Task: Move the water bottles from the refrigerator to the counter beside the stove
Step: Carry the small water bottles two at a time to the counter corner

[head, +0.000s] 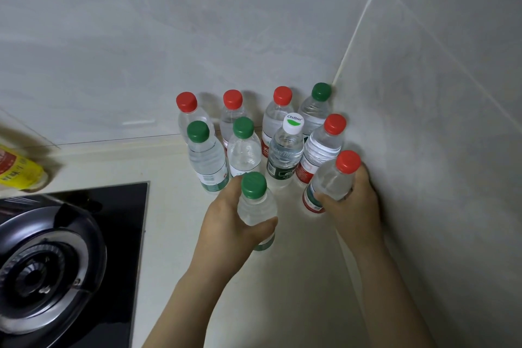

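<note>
Left fingers (264, 225): wrapped round the green-cap bottle (255, 203). Only the thumb shows well; the rest hide behind the bottle.
Right fingers (324, 197): curled round the red-cap bottle (334, 178), right beside the side wall (437, 121).
Held bottles: low over the counter (282, 291), in front of the others. The red-cap one leans. I cannot tell if the bottoms touch down.
Other bottles (244, 150): eight stand close together in the corner. The front ones hide parts of the back ones.
Stove (56, 248): left of the bottles, cut off at the edge.
Yellow bottle (19, 169): far left, blurry, half out of view.
</note>
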The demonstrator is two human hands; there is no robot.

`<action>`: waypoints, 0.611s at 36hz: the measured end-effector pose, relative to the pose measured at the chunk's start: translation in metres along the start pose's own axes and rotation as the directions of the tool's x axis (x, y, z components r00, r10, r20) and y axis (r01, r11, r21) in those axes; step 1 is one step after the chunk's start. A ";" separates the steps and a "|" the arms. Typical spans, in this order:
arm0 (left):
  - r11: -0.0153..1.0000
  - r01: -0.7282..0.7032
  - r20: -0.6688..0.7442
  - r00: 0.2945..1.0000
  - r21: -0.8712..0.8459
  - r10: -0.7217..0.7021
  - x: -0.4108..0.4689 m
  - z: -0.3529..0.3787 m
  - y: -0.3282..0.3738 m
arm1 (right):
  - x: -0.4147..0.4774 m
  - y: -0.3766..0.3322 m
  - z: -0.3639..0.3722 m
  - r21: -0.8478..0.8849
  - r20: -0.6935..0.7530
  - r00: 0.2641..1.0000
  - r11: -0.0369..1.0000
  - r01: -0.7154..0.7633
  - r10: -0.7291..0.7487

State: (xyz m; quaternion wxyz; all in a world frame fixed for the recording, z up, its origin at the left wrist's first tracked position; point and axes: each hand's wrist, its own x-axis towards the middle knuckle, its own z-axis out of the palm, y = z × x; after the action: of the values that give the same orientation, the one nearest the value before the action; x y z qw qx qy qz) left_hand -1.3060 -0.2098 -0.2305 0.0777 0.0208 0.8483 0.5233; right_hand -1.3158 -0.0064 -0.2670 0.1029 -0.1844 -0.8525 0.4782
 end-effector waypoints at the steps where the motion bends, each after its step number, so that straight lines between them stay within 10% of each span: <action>1: 1.000 -0.005 0.000 1.000 0.000 0.005 0.000 0.000 0.000 | 0.000 -0.001 0.000 -0.002 0.001 1.000 1.000 0.002 -0.002; 12: 0.999 -0.038 0.004 0.999 0.017 0.038 0.005 0.003 0.002 | -0.011 -0.004 -0.009 0.035 0.053 0.996 0.997 -0.075 0.073; 22: 0.991 -0.100 0.036 0.995 0.084 0.097 0.018 0.017 0.006 | -0.048 0.008 -0.036 -0.400 0.351 0.921 0.916 -0.017 0.171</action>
State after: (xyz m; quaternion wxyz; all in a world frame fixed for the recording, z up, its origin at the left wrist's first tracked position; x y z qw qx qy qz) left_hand -1.3211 -0.1902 -0.2342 0.0642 0.0743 0.8666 0.4893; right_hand -1.2574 0.0056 -0.2549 -0.1258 -0.1469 -0.9239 0.3302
